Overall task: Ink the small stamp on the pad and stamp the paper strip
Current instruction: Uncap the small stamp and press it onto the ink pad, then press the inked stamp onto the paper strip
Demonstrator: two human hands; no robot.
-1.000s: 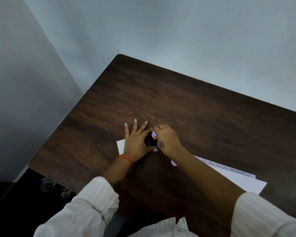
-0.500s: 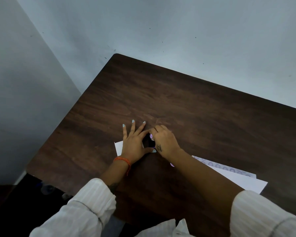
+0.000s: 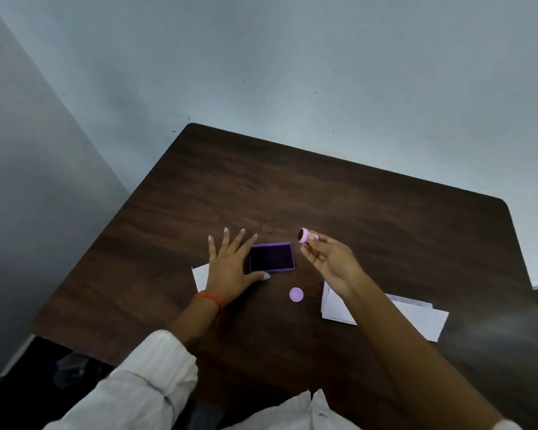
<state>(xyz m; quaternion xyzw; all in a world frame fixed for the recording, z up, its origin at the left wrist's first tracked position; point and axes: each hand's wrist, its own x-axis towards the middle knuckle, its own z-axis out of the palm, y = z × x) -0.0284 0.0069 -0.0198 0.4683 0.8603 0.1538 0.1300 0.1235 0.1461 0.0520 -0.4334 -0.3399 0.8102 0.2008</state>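
We are holding the small stamp (image 3: 305, 235) pinched in our right hand (image 3: 331, 262), its dark face looking inked; our left hand (image 3: 230, 268) is lying flat, fingers spread, steadying the open ink pad (image 3: 271, 257) on the worktop (image 3: 354, 218); the paper strip (image 3: 410, 315) near our right forearm is still waiting for this press.

The right hand (image 3: 330, 262) is lifting the small stamp (image 3: 304, 235) off the ink pad (image 3: 271, 257), now uncovered beside the left hand (image 3: 230, 268).

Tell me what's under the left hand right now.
The left hand lies flat on the table, fingers against the ink pad. A white paper corner pokes out beneath the palm; how far it extends under is hidden.
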